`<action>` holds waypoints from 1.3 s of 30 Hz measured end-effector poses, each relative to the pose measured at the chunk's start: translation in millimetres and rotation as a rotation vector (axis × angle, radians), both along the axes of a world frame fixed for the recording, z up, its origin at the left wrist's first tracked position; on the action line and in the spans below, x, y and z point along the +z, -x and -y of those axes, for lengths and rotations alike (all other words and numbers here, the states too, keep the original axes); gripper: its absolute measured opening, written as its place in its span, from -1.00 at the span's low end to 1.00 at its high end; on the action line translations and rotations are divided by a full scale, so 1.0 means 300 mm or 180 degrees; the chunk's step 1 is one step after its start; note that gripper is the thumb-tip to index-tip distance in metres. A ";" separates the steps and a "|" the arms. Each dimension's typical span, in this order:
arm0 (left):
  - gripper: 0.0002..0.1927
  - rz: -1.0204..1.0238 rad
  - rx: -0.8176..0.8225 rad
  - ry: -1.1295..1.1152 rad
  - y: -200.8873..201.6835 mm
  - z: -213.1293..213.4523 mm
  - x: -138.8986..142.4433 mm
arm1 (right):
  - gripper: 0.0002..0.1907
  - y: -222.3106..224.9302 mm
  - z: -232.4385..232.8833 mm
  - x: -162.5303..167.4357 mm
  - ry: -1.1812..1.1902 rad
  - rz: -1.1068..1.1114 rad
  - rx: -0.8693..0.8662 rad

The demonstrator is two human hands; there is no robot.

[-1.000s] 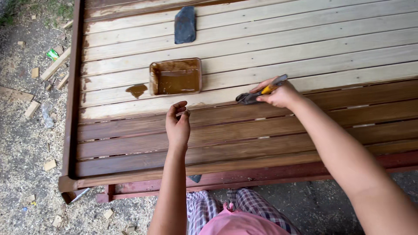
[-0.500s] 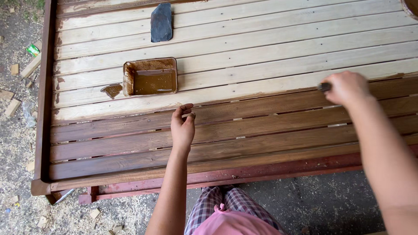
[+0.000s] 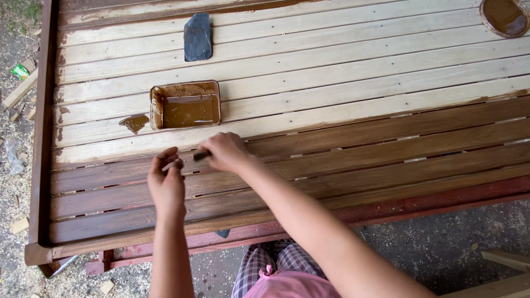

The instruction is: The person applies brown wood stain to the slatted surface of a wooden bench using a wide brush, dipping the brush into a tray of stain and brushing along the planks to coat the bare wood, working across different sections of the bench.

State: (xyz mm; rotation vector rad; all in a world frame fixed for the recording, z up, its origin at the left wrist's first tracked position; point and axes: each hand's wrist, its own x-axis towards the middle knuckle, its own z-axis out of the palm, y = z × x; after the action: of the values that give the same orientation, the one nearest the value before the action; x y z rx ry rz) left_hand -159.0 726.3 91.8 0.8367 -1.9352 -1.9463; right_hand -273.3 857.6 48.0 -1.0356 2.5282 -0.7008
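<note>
Since the earlier frame the right hand (image 3: pixel 223 150) has travelled from the far right of the slats to a spot just beside the left hand (image 3: pixel 167 185), near the left end of the slatted wooden platform (image 3: pixel 353 83). The right fingers are closed around a brush (image 3: pixel 201 155), of which only a short dark end shows past the knuckles; it lies low over the border between stained and bare wood, and whether it touches the wood cannot be told. The left hand hovers over the dark slats with its fingers curled loosely toward the thumb; what, if anything, is pinched there cannot be told. Behind the hands, on the pale slats, stands a rectangular tray (image 3: pixel 156 105) holding brown stain, with a small spill (image 3: pixel 134 122) just to its left. Farther back lies a flat dark stone (image 3: pixel 197 36). A round lid (image 3: pixel 504 16) with the same brown liquid sits at the far right corner. The near slats are dark and stained, the far ones pale. Checked trousers (image 3: pixel 279 265) show at the lower edge, above grey ground (image 3: pixel 441 248).
</note>
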 end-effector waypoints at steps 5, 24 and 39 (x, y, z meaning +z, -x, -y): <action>-0.69 -0.0003 0.0123 0.0140 0.008 0.030 0.024 | -0.72 -0.054 0.058 -0.129 0.2416 0.0677 -0.0939; -0.72 -0.0089 -0.0799 -0.0019 0.276 -1.086 -0.091 | -0.70 0.136 -1.914 -0.139 0.2184 0.0051 -0.2752; -0.69 0.0184 -0.1026 0.0133 0.286 -1.568 -0.125 | -0.81 0.169 -2.836 0.076 -0.0559 -0.1433 -0.3621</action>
State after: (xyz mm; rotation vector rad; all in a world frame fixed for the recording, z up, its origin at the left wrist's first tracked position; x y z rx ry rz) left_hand -244.7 1196.8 54.3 0.6054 -2.2541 -2.0643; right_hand -324.1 1708.4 70.8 0.4828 3.3907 -0.4758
